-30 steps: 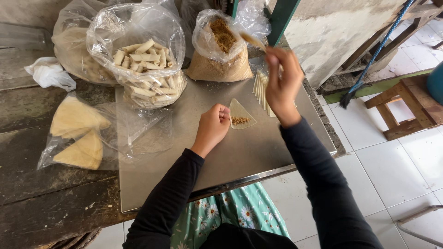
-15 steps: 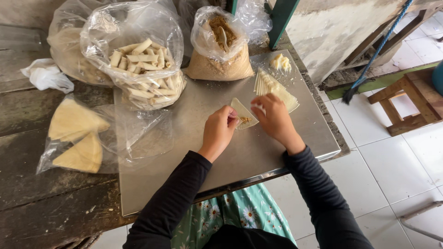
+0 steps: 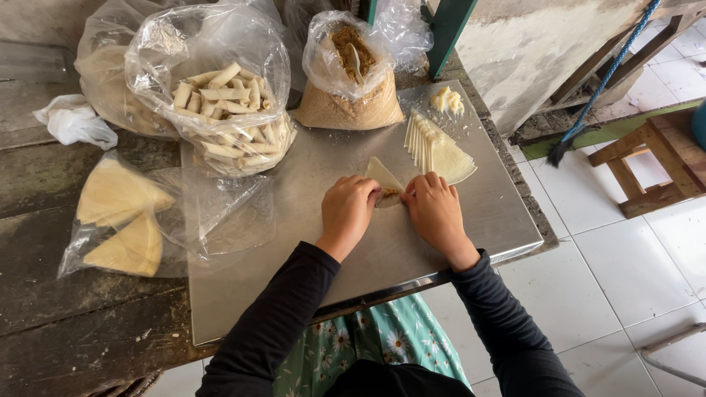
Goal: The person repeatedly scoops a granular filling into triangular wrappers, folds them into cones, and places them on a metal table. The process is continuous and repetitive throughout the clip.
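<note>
Both hands down on the flat stainless-steel sheet [image 3: 316, 242] that covers part of the weathered dark wooden table [image 3: 66, 323].

Left hand [image 3: 347, 208] and right hand [image 3: 435, 209] sit side by side, fingers curled and pressed together, fingertips pinching the near edge of a thin pale triangular pastry wrapper [image 3: 383, 179]. The wrapper lies flat on the steel between the two hands — a bit of brown filling shows where the fingertips meet. Can't tell how far the wrapper is folded; the knuckles hide it.

Around it:
- fanned stack of pale triangular wrappers [image 3: 437, 147] just beyond the right hand, on the steel
- small lump of pale yellow paste [image 3: 446, 100] near the far right corner of the sheet
- clear plastic bag of brown crumbly filling [image 3: 349, 88] with a spoon stuck in it, beyond the hands
- big clear plastic bag of pale rolled pastry sticks [image 3: 220, 103] at far left of the sheet
- clear bag of folded yellowish wrapper sheets [image 3: 118, 220] on the wood, well apart to the left

Wooden stool [image 3: 647, 165] on the white tile floor — off to the right.
</note>
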